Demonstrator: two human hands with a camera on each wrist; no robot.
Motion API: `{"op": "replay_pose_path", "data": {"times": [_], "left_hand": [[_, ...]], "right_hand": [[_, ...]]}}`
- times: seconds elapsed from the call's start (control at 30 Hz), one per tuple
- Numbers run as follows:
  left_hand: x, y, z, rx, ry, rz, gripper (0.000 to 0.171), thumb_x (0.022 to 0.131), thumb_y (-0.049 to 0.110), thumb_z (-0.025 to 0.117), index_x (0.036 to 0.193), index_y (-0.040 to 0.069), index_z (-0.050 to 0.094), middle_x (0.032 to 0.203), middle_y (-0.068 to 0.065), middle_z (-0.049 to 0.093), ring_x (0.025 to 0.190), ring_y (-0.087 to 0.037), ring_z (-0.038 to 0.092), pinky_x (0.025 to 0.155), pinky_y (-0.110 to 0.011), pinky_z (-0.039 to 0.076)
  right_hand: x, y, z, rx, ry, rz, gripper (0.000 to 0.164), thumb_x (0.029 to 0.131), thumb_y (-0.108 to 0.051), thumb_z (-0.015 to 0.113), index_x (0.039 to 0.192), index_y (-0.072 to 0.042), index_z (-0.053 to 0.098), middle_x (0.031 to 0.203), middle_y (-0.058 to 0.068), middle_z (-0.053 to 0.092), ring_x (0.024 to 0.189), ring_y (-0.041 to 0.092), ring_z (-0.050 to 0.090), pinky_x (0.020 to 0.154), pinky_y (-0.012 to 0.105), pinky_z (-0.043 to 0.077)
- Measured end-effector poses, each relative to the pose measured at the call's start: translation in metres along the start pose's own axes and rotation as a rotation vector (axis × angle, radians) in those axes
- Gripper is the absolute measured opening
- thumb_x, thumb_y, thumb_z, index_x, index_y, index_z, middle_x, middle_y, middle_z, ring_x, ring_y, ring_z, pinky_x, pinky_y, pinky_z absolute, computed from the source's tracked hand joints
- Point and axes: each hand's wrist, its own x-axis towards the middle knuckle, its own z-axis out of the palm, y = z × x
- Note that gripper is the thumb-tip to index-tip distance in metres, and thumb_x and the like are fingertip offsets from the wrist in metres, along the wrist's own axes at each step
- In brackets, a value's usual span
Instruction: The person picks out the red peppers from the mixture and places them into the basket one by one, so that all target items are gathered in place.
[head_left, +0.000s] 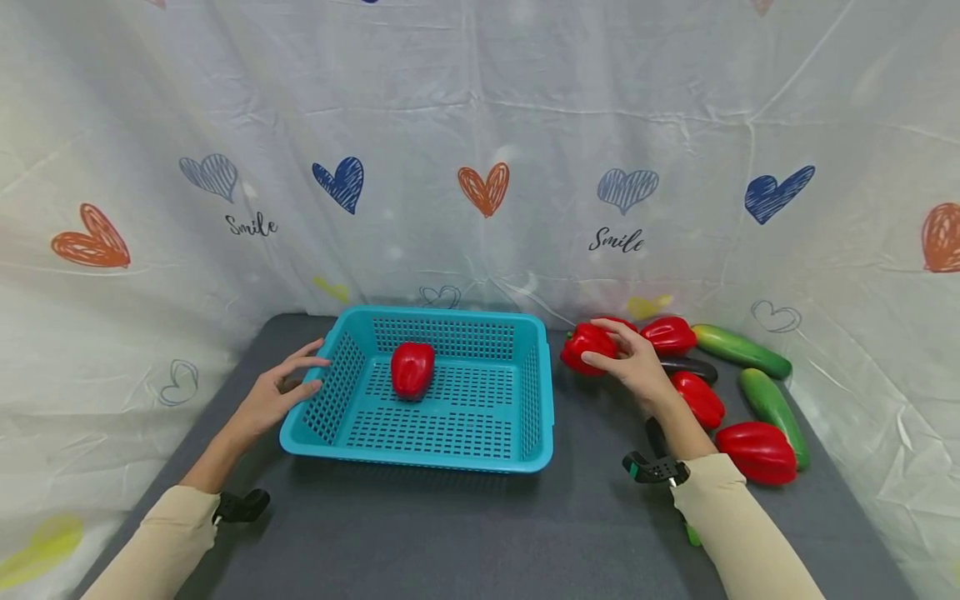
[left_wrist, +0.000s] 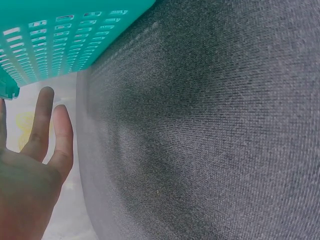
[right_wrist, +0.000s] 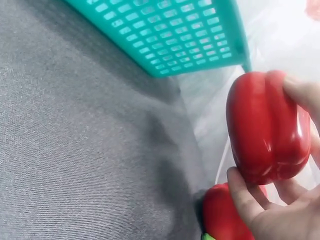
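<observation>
My right hand (head_left: 634, 364) grips a red bell pepper (head_left: 586, 348) to the right of the turquoise basket (head_left: 416, 459). In the right wrist view that bell pepper (right_wrist: 267, 127) is raised over the table, thumb on one side and fingers on the other. My left hand (head_left: 276, 392) rests at the basket's left rim, fingers spread and fairly straight. From the left wrist, the left hand (left_wrist: 30, 175) shows extended fingers beside the basket's perforated wall (left_wrist: 55, 45). Inside the basket lies one red bell pepper (head_left: 412, 370).
Right of the basket lie several more red bell peppers (head_left: 756, 452), two green cucumbers (head_left: 741, 350) and a dark eggplant (head_left: 690, 368), partly behind my right hand. A green tip (head_left: 692, 534) shows beneath the right sleeve. A white curtain (head_left: 480, 125) with hearts hangs behind the grey table (head_left: 465, 533).
</observation>
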Motion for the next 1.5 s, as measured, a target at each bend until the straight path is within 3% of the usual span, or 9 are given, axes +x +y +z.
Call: {"op": "replay_pose_path", "data": {"times": [0.2, 0.33, 0.43, 0.57, 0.77, 0.97, 1.1, 1.5], "left_hand": [[0.000, 0.001, 0.000, -0.002, -0.005, -0.001, 0.035, 0.103, 0.003, 0.060, 0.137, -0.002, 0.058, 0.163, -0.015, 0.029, 0.143, -0.045, 0.029, 0.092, -0.015, 0.044], [0.000, 0.001, 0.000, -0.005, -0.003, -0.003, 0.035, 0.103, 0.003, 0.060, 0.138, -0.002, 0.058, 0.163, -0.015, 0.029, 0.145, -0.033, 0.033, 0.091, -0.016, 0.044], [0.000, 0.000, 0.000, -0.002, -0.002, -0.004, 0.036, 0.103, 0.004, 0.060, 0.138, -0.002, 0.058, 0.163, -0.014, 0.029, 0.144, -0.030, 0.034, 0.091, -0.016, 0.045], [0.000, -0.001, 0.000, 0.000, -0.002, -0.004, 0.036, 0.103, 0.004, 0.060, 0.138, -0.001, 0.058, 0.163, -0.015, 0.029, 0.143, -0.043, 0.030, 0.091, -0.016, 0.044], [0.000, -0.002, 0.000, 0.005, -0.001, -0.006, 0.036, 0.103, 0.004, 0.060, 0.138, -0.001, 0.058, 0.163, -0.014, 0.029, 0.144, -0.036, 0.034, 0.091, -0.016, 0.045], [0.001, -0.002, 0.000, 0.010, -0.001, -0.012, 0.036, 0.103, 0.005, 0.060, 0.138, -0.001, 0.059, 0.163, -0.014, 0.029, 0.143, -0.047, 0.030, 0.091, -0.015, 0.044], [0.001, -0.002, 0.000, 0.004, -0.001, -0.013, 0.035, 0.103, 0.004, 0.060, 0.138, -0.001, 0.059, 0.163, -0.014, 0.029, 0.143, -0.047, 0.028, 0.092, -0.015, 0.043], [0.001, 0.001, 0.000, 0.011, -0.008, -0.027, 0.037, 0.103, 0.006, 0.060, 0.139, 0.001, 0.058, 0.164, -0.012, 0.028, 0.144, -0.044, 0.027, 0.094, -0.015, 0.040]], "right_hand": [[0.000, -0.006, -0.002, 0.001, -0.022, -0.030, 0.075, 0.088, -0.019, 0.082, 0.154, -0.020, 0.046, 0.145, 0.011, 0.047, 0.128, 0.033, 0.042, 0.087, 0.034, 0.054], [0.003, -0.016, -0.003, 0.022, -0.051, -0.031, 0.076, 0.089, -0.018, 0.081, 0.155, -0.022, 0.044, 0.146, 0.012, 0.044, 0.130, 0.034, 0.040, 0.088, 0.039, 0.055], [0.006, -0.021, -0.002, 0.054, -0.065, -0.031, 0.075, 0.090, -0.016, 0.080, 0.155, -0.021, 0.044, 0.145, 0.014, 0.044, 0.130, 0.035, 0.040, 0.087, 0.040, 0.055], [0.009, -0.026, -0.001, 0.056, -0.057, -0.044, 0.073, 0.090, -0.017, 0.080, 0.154, -0.021, 0.045, 0.145, 0.014, 0.044, 0.130, 0.035, 0.041, 0.087, 0.039, 0.056], [0.012, -0.034, 0.005, 0.056, -0.067, -0.074, 0.072, 0.089, -0.018, 0.080, 0.151, -0.019, 0.043, 0.148, 0.015, 0.044, 0.131, 0.035, 0.042, 0.089, 0.042, 0.055], [0.018, -0.040, 0.011, 0.038, -0.121, -0.122, 0.072, 0.092, -0.015, 0.076, 0.154, -0.020, 0.039, 0.146, 0.014, 0.046, 0.128, 0.036, 0.045, 0.088, 0.043, 0.055], [0.021, -0.044, 0.016, 0.040, -0.128, -0.134, 0.070, 0.092, -0.015, 0.077, 0.153, -0.021, 0.042, 0.145, 0.014, 0.048, 0.126, 0.036, 0.046, 0.086, 0.041, 0.056], [0.032, -0.059, 0.031, 0.165, -0.146, -0.112, 0.075, 0.087, -0.007, 0.081, 0.150, -0.015, 0.040, 0.145, 0.014, 0.048, 0.129, 0.035, 0.046, 0.088, 0.046, 0.055]]}}
